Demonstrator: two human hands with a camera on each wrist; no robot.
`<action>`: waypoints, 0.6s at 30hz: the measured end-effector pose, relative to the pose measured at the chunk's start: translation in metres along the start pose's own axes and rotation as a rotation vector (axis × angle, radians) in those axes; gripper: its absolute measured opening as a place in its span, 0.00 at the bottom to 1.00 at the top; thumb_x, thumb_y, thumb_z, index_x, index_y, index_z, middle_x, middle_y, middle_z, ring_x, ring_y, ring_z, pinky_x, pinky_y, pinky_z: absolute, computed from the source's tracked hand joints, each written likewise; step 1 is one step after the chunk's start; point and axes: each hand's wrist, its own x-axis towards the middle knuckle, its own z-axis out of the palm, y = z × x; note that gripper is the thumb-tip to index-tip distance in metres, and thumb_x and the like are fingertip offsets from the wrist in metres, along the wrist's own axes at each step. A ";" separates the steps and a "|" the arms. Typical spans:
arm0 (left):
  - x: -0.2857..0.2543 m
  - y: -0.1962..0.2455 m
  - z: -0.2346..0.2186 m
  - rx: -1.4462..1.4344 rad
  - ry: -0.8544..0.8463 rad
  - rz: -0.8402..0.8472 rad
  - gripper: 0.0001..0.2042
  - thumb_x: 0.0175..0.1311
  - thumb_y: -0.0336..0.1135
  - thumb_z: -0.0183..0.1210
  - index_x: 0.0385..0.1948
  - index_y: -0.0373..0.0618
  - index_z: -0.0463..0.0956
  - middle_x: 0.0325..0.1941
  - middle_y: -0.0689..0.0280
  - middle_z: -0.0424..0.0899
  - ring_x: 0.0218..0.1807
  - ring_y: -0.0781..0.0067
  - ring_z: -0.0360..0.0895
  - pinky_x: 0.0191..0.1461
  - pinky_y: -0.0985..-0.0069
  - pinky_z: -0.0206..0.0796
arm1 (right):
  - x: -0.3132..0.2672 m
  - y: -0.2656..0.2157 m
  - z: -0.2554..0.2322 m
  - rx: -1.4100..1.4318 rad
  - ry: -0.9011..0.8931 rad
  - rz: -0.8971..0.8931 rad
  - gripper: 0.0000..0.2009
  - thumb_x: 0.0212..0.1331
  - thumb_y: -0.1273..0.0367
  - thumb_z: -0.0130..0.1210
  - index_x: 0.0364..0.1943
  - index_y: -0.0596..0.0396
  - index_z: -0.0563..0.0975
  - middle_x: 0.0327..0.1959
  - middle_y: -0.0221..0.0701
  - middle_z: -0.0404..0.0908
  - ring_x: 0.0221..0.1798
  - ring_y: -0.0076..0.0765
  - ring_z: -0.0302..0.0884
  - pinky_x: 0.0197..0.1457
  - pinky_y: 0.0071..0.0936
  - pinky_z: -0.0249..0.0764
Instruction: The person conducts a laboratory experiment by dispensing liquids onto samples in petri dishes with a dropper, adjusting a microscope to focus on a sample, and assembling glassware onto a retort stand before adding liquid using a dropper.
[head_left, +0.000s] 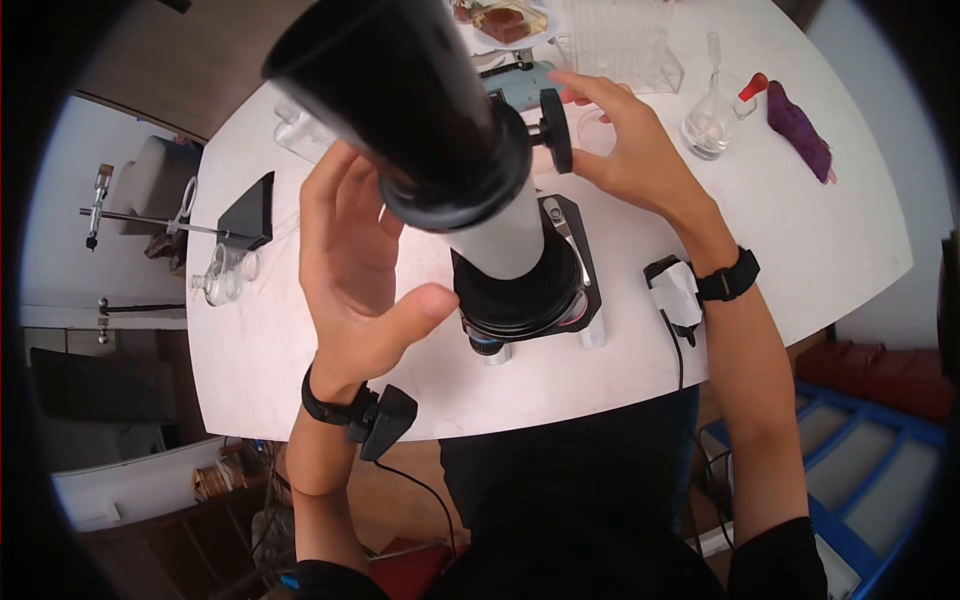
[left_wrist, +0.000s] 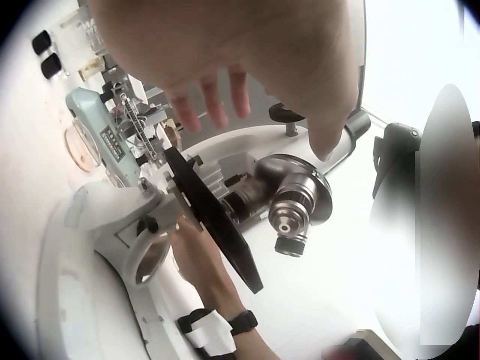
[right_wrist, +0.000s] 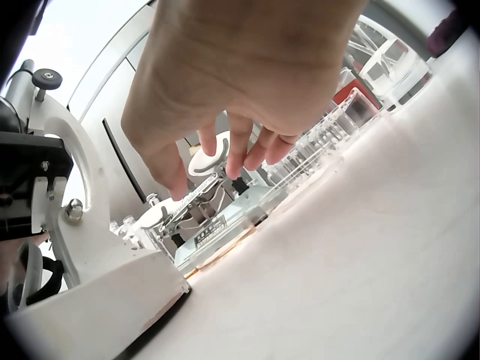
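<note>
A microscope [head_left: 505,230] stands upright on the white table, its black eyepiece tube rising close to the head camera. My left hand [head_left: 345,265] is beside the tube on the left, fingers spread and bent loosely, thumb pointing at the lower body. In the left wrist view, that hand [left_wrist: 232,52] hangs over the metal objective turret [left_wrist: 296,195] and the black stage [left_wrist: 214,225]. On the other side, my right hand [head_left: 640,150] has its thumb and fingers apart around the black focus knob [head_left: 556,130]. The right wrist view shows that hand [right_wrist: 247,67] with nothing in its fingers.
Behind the microscope sits a balance with a teal base [right_wrist: 232,217], near a clear tube rack [head_left: 640,45]. A flask [head_left: 708,130] and a purple sweet potato [head_left: 800,130] lie to the right. Glassware [head_left: 225,275] and a metal stand with a black base [head_left: 247,215] are at the left edge.
</note>
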 end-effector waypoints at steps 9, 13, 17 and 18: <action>0.058 0.016 -0.023 0.229 -0.379 0.415 0.25 0.52 0.28 0.72 0.53 0.36 0.75 0.49 0.58 0.82 0.47 0.68 0.80 0.51 0.71 0.73 | 0.000 -0.004 -0.001 0.087 -0.179 0.063 0.34 0.47 0.72 0.68 0.64 0.51 0.70 0.55 0.39 0.77 0.61 0.48 0.69 0.67 0.39 0.65; 0.068 0.027 -0.030 0.494 -0.391 0.536 0.21 0.50 0.32 0.73 0.46 0.39 0.78 0.38 0.59 0.84 0.39 0.63 0.82 0.45 0.75 0.73 | 0.001 -0.011 -0.002 0.157 -0.114 0.010 0.34 0.48 0.73 0.67 0.64 0.52 0.70 0.56 0.39 0.77 0.62 0.49 0.70 0.67 0.38 0.66; 0.071 0.023 -0.034 0.506 -0.454 0.524 0.21 0.50 0.34 0.73 0.45 0.36 0.77 0.40 0.57 0.83 0.37 0.60 0.83 0.44 0.74 0.74 | 0.008 -0.027 -0.009 0.073 -0.212 -0.034 0.33 0.48 0.68 0.68 0.63 0.57 0.72 0.61 0.44 0.76 0.64 0.49 0.71 0.68 0.38 0.65; 0.071 0.022 -0.034 0.487 -0.460 0.517 0.20 0.52 0.34 0.72 0.45 0.37 0.77 0.39 0.57 0.83 0.37 0.61 0.83 0.44 0.73 0.75 | -0.006 -0.016 0.015 -0.081 -0.002 -0.156 0.34 0.48 0.68 0.69 0.63 0.58 0.71 0.63 0.43 0.75 0.62 0.42 0.74 0.66 0.37 0.69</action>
